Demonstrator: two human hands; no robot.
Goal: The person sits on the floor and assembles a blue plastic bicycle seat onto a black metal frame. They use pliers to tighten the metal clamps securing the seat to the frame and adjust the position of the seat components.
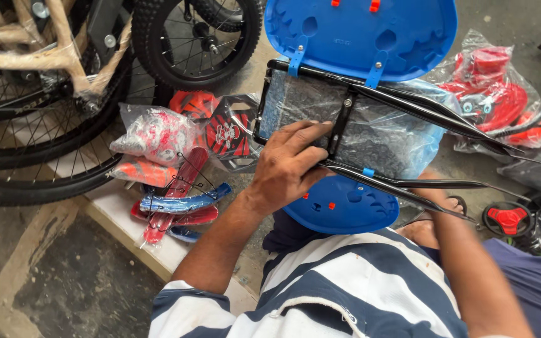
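Left hand [286, 166] clamped down on the black metal carrier rack [345, 134] — fingers wrapped over its plastic-covered frame, just above the lower blue plastic panel [345, 209]. The right hand was hidden behind the rack, so I couldn't tell its grip. Beyond, a second blue panel [361, 34] sat clipped to the rack's top — bagged red parts [493, 87] and bicycle wheels [198, 37] lay farther out.
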